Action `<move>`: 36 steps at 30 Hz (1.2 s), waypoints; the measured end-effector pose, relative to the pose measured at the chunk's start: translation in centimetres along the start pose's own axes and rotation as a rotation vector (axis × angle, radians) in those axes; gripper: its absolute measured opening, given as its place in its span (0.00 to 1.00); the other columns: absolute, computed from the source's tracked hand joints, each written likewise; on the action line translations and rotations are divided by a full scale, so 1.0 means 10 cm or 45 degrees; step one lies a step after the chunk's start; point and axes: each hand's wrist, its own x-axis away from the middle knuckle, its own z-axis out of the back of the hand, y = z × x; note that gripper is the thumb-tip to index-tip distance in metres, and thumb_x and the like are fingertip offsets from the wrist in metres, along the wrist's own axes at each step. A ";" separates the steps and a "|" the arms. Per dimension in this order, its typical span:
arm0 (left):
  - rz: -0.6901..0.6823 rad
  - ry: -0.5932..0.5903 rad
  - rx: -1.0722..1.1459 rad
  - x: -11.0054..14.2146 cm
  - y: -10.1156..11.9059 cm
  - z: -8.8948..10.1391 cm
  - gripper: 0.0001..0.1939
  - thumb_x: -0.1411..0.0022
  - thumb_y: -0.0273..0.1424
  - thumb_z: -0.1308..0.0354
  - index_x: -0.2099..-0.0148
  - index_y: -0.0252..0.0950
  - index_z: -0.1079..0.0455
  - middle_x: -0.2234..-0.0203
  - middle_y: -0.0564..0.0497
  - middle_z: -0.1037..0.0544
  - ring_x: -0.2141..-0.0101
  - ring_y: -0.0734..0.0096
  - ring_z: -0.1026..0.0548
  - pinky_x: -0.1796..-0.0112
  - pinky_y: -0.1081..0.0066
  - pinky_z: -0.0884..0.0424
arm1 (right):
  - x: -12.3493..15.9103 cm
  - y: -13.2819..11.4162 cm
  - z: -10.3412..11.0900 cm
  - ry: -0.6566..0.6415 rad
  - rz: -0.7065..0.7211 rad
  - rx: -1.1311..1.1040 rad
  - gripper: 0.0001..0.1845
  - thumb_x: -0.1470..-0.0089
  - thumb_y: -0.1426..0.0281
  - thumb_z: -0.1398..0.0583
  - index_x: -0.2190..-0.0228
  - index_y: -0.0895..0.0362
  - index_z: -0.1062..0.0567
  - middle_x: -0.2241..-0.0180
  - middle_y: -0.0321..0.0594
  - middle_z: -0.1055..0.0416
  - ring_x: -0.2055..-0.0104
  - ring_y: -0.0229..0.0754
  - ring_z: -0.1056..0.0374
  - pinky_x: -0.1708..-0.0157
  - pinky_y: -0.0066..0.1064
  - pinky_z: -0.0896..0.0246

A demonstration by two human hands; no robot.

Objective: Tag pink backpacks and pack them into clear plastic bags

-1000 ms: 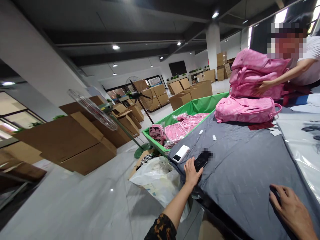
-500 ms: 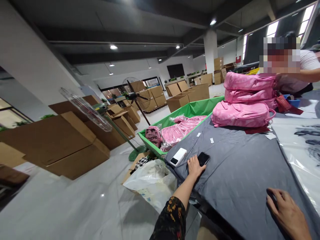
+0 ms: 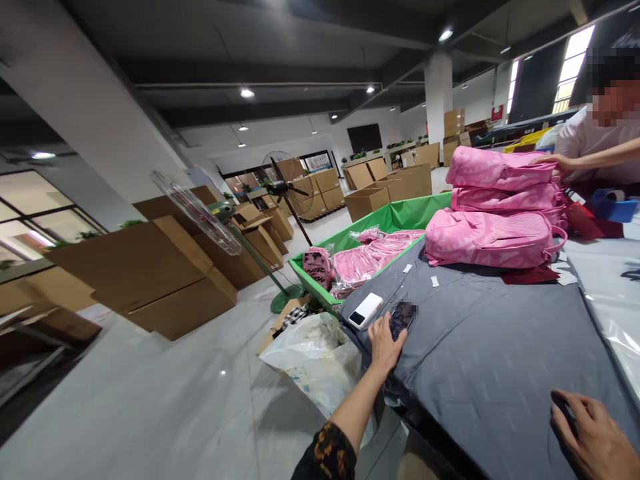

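Observation:
My left hand [image 3: 385, 345] grips a dark smartphone [image 3: 401, 320] at its near end, fingers on one side and thumb on the other. The phone lies on the grey cloth-covered table [image 3: 480, 347], just right of a white power bank [image 3: 366, 311] with a dark display panel. At the lower right, my right hand [image 3: 597, 433] rests low over the cloth with fingers curled. Something small and black [image 3: 564, 408] shows between its thumb and forefinger; what it is I cannot make out.
Pink backpacks [image 3: 500, 237] are stacked across the table, where a co-worker's hand [image 3: 555, 160] touches the top one. Bagged pink backpacks [image 3: 367, 257] lie in a green bin [image 3: 400, 215] at the table's edge. A white plastic bag [image 3: 313, 360], fan [image 3: 220, 210] and cartons [image 3: 175, 287] stand leftward.
My left hand has drawn the phone closer to the power bank. The co-worker has shifted right, with a hand now visible on the top backpack. My view has turned slightly left.

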 end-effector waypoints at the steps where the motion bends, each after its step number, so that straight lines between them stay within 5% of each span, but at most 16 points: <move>1: -0.055 0.063 0.016 0.12 -0.09 0.01 0.27 0.32 0.39 0.46 0.35 0.35 0.38 0.43 0.40 0.26 0.39 0.54 0.33 0.37 0.50 0.45 | 0.00 0.00 0.00 -0.010 0.002 0.004 0.28 0.38 0.53 0.54 0.57 0.60 0.25 0.62 0.51 0.28 0.62 0.57 0.28 0.60 0.50 0.32; 4: -0.168 0.157 0.009 0.43 -0.33 0.04 0.20 0.31 0.31 0.50 0.39 0.38 0.33 0.45 0.44 0.24 0.39 0.57 0.34 0.36 0.49 0.47 | 0.01 0.01 -0.02 -0.043 -0.005 0.017 0.30 0.38 0.52 0.55 0.57 0.61 0.25 0.61 0.52 0.29 0.63 0.56 0.28 0.60 0.49 0.32; 10: -0.237 0.076 -0.109 0.69 -0.47 0.04 0.21 0.30 0.28 0.52 0.38 0.41 0.33 0.44 0.46 0.24 0.38 0.57 0.34 0.36 0.48 0.47 | 0.03 0.05 -0.05 -0.028 -0.034 0.037 0.30 0.38 0.51 0.55 0.57 0.59 0.25 0.61 0.51 0.29 0.65 0.55 0.29 0.62 0.48 0.33; 14: -0.253 0.019 -0.121 0.57 -0.38 0.05 0.22 0.30 0.29 0.51 0.36 0.39 0.35 0.42 0.45 0.25 0.37 0.56 0.36 0.37 0.47 0.46 | 0.03 0.06 -0.05 -0.027 -0.017 0.030 0.31 0.38 0.51 0.55 0.57 0.60 0.24 0.61 0.52 0.28 0.64 0.57 0.29 0.61 0.51 0.32; 19: -0.271 -0.143 -0.040 0.11 -0.17 0.00 0.20 0.29 0.33 0.50 0.37 0.41 0.34 0.43 0.47 0.24 0.38 0.57 0.35 0.37 0.49 0.45 | 0.01 0.07 -0.05 -0.063 -0.031 0.027 0.32 0.38 0.50 0.56 0.57 0.60 0.24 0.61 0.52 0.28 0.63 0.56 0.27 0.61 0.49 0.31; 25: -0.127 -0.086 0.024 -0.37 -0.12 -0.09 0.22 0.27 0.34 0.55 0.34 0.41 0.38 0.42 0.47 0.25 0.37 0.60 0.37 0.39 0.54 0.40 | 0.00 0.03 0.00 -0.065 -0.009 0.047 0.32 0.37 0.50 0.56 0.56 0.61 0.25 0.61 0.51 0.28 0.63 0.56 0.27 0.61 0.49 0.32; 30: -0.018 -0.024 0.054 -0.12 -0.35 0.01 0.23 0.29 0.29 0.56 0.35 0.40 0.37 0.42 0.47 0.25 0.37 0.62 0.37 0.37 0.54 0.44 | 0.00 0.01 0.00 -0.057 -0.029 0.050 0.32 0.38 0.49 0.57 0.57 0.59 0.25 0.61 0.52 0.29 0.64 0.56 0.28 0.61 0.50 0.32; 36: -0.057 -0.031 0.059 0.18 -0.41 0.02 0.25 0.32 0.36 0.47 0.35 0.36 0.38 0.41 0.44 0.26 0.36 0.59 0.38 0.36 0.51 0.46 | 0.05 0.12 -0.09 -0.075 -0.085 0.036 0.28 0.38 0.50 0.56 0.57 0.54 0.26 0.61 0.51 0.29 0.63 0.58 0.27 0.62 0.50 0.32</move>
